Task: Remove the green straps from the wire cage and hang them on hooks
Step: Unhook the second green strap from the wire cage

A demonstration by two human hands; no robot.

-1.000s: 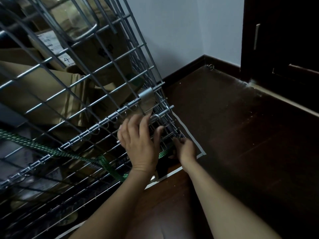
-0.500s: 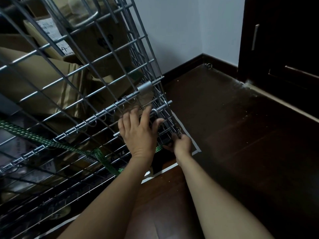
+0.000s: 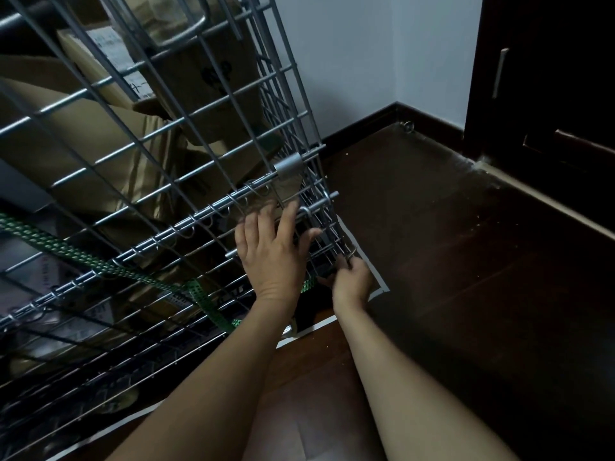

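**Two hands at the lower corner of the cage**

The left hand (image 3: 273,257) lies flat on the mesh of the wire cage (image 3: 186,224), fingers straight and spread, holding nothing. Just to its right and a little lower, the right hand (image 3: 351,281) has its fingers curled narrow at the cage's bottom corner. They pinch a small metal piece (image 3: 350,256); I cannot tell if it belongs to the strap.

The green strap (image 3: 53,244) is on the cage. It runs from far left of the hands down to a fold below the left wrist, then up again, and a short green part shows between the two hands. The wires cross in front of it, and the left hand covers part of it.

Behind the mesh, above and left of the hands, stand cardboard boxes (image 3: 100,154). A grey metal sleeve (image 3: 288,166) sits on a wire just above the left fingers. White tape (image 3: 376,277) lies on the dark floor (image 3: 449,261) beside the right hand. Far beyond, a metal ring (image 3: 407,127) is near the wall, and a dark cabinet (image 3: 549,78) stands at the right.
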